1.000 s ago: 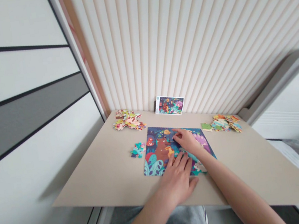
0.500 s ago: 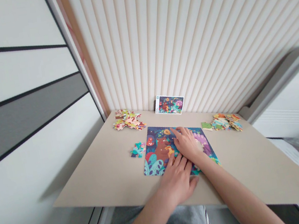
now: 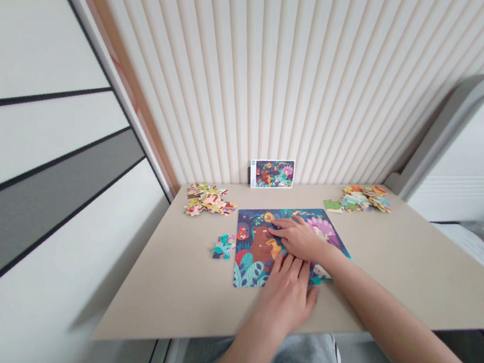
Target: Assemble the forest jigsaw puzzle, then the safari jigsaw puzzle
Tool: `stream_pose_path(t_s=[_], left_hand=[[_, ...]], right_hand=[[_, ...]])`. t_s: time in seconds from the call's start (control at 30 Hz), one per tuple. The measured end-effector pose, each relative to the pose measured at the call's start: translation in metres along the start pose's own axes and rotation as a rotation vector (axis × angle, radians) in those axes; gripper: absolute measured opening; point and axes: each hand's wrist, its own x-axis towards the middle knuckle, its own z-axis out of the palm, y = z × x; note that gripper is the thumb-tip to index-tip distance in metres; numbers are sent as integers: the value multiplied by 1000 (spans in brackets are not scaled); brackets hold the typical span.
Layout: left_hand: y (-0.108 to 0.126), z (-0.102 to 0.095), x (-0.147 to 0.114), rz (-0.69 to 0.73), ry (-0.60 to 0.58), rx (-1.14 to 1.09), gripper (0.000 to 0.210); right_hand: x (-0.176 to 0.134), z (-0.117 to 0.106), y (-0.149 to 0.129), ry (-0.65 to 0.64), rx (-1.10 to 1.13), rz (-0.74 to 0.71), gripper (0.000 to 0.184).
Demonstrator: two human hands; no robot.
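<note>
A colourful jigsaw puzzle (image 3: 251, 244) lies flat on the table, showing a brown bear and a purple peacock-like figure. My left hand (image 3: 289, 289) rests palm down over its lower edge, fingers stretched out on the picture. Across the middle of the puzzle lies my right hand (image 3: 298, 237), its fingers extended toward the left over the bear's side. What is under both palms is hidden. Loose turquoise puzzle pieces (image 3: 222, 247) sit just left of the puzzle.
A picture card (image 3: 273, 173) leans at the back of the beige table (image 3: 169, 277), against the ribbed wall. One heap of puzzle pieces (image 3: 208, 200) is at the back left. Another pile of pieces (image 3: 360, 198) lies at the back right.
My right hand has shifted slightly left and toward me, its fingers now pointing more to the left. My left hand stays nearly in place. The view has tilted a little.
</note>
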Motion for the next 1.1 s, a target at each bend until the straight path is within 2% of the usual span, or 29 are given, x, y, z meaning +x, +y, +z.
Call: stream_pose_path(t_s=[0.13,0.23,0.3,0.43,0.53,0.6,0.7,0.8,0.9,1.03,1.1], left_hand=[[7,-3,-4,30,5,8,31],[-1,-15,-12,69,26,4,27],[-22,-26,-20,20,87,27,31],[-92,-49,-42,-304,251,244,37],[-137,-57,-61,-405,214,314,48],[-152,-56,-70,-414,199,275,47],[-154,-52,-73,-439,243,202,43],[-140,-49,-66,-409,338,132,46],[-120,-49,-59,-237,382,112,53],[-99,-50,-55,-32,347,146,62],[-96,-49,-55,27,314,158,63]], right_hand=[[-3,3,-2,70,53,13,44],[-5,7,-2,96,90,13,44],[-6,9,0,114,125,13,44],[-10,14,9,139,209,3,43],[-14,16,14,161,250,-12,39],[-17,15,14,181,263,-16,37],[-20,9,9,201,291,-18,35],[-21,-1,-3,211,389,-37,34],[-22,-9,-20,189,575,-51,36],[-22,-10,-43,111,826,-33,43],[-22,-8,-52,59,876,-21,39]])
